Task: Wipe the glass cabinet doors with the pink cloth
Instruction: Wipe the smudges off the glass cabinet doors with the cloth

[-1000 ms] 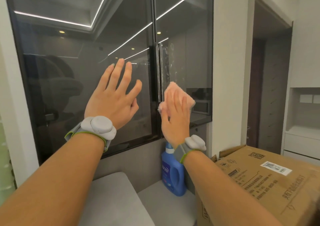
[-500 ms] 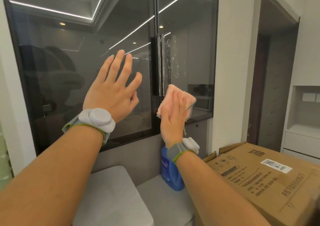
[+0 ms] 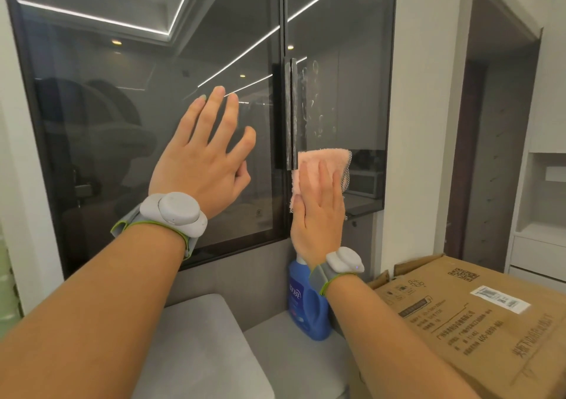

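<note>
Pink cloth (image 3: 321,166) lies flat against the lower left corner of the right glass door (image 3: 340,61), just beside the dark vertical handles (image 3: 290,114) where the two doors meet. The right hand (image 3: 318,212) presses it there with straight fingers, palm flat on the cloth, not clenched around it. The left hand (image 3: 202,159) is spread wide and empty, braced on or just off the left glass door (image 3: 147,92); actual contact is hard to confirm.

Smudges and drop-like marks show on the right door above the cloth, next to the handle, so that pane looks far from finished. The left door shows no obvious marks, though reflections hide much of it. Most wiping seems left to do.

Upward the glass is open for long strokes. Downward the door's bottom edge is close. Below it a blue bottle (image 3: 306,303) and a cardboard box (image 3: 477,319) crowd the right forearm.
</note>
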Demonstrator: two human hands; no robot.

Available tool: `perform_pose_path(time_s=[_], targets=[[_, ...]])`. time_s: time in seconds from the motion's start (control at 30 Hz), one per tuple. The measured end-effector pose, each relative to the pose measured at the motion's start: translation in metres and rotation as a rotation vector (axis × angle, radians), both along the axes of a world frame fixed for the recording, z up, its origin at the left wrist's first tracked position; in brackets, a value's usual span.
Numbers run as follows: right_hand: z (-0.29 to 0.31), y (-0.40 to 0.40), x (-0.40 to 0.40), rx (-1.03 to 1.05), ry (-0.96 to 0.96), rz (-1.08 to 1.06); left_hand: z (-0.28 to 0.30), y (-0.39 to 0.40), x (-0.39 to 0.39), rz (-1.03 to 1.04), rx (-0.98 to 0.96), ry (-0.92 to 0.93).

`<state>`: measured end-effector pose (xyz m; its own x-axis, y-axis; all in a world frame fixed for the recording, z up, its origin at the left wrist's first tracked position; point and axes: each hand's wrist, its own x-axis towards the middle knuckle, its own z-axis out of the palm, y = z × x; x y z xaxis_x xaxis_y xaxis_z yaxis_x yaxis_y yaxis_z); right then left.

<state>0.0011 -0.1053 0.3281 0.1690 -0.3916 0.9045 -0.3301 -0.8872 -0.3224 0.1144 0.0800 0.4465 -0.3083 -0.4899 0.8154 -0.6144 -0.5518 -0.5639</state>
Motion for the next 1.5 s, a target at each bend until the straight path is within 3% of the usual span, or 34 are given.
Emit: perform_pose_path(time_s=[0.2,0.43,0.57,0.63,0.77,0.93,1.07,1.2,1.37,1.5], targets=[[0.034,-0.020,0.002,-0.052,0.078,0.093,0.000,-0.002,0.000,0.005,-0.006,-0.005],[0.106,-0.048,-0.005,-0.226,0.118,0.019,0.000,-0.001,-0.002,0.014,0.004,-0.009],[0.095,-0.057,-0.017,-0.351,0.115,-0.003,0.001,0.000,-0.001,0.008,0.004,-0.010],[0.069,-0.054,-0.019,-0.297,0.105,-0.008,0.001,0.000,0.000,0.012,0.004,-0.011],[0.043,-0.046,-0.013,0.019,0.029,-0.023,0.001,-0.002,0.000,0.011,-0.010,-0.020],[0.123,-0.052,-0.005,0.401,-0.263,0.079,0.001,-0.002,0.002,0.005,-0.012,-0.035],[0.190,-0.048,-0.010,0.299,-0.230,-0.011,0.001,-0.003,0.001,0.005,-0.019,-0.031],[0.234,-0.038,-0.010,0.205,-0.440,0.157,0.001,-0.003,0.001,-0.007,-0.016,-0.033],[0.249,-0.040,0.000,-0.075,-0.016,0.146,-0.001,-0.004,0.001,0.004,-0.011,-0.021],[0.236,-0.048,-0.008,-0.253,0.155,0.113,0.000,-0.003,0.002,0.010,-0.012,-0.027]])
